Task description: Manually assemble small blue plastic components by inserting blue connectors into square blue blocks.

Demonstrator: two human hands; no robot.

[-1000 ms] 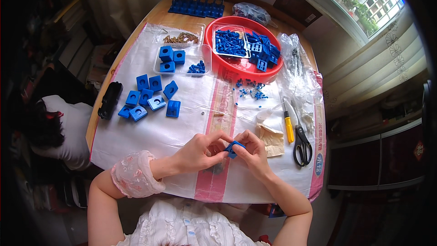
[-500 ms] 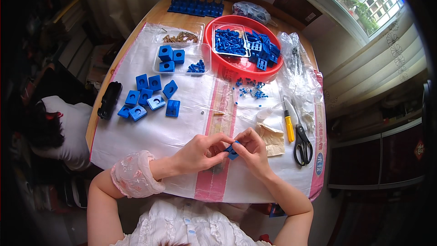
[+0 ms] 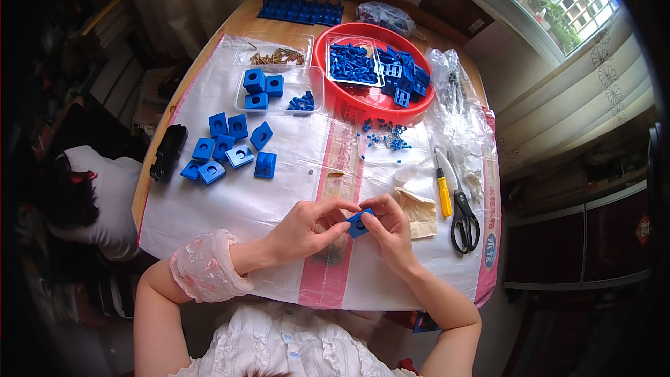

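Observation:
Between my two hands, above the near middle of the covered table, is a small blue plastic block point(image 3: 360, 224) with a round hole in its face. My left hand point(image 3: 313, 229) pinches its left side with thumb and fingertips. My right hand point(image 3: 388, 229) grips its right side, thumb on the front, fingers behind. Several like blue blocks point(image 3: 223, 146) lie loose to the left, and a few more sit in a clear tray point(image 3: 279, 108) beside small blue parts point(image 3: 301, 102). A brass-coloured pin point(image 3: 336, 174) lies on the sheet beyond my hands.
A red basin point(image 3: 335, 99) at the back holds blue parts. Brass pins point(image 3: 280, 56) fill another clear tray. Tiny blue and clear pieces point(image 3: 386, 135) lie before the basin. At right are a yellow-handled screwdriver point(image 3: 444, 195), black scissors point(image 3: 464, 223) and a paper packet point(image 3: 417, 213). Someone in white sits left.
The blue block has turned between my fingers, so more of its holed face shows. My fingers have shifted slightly around it.

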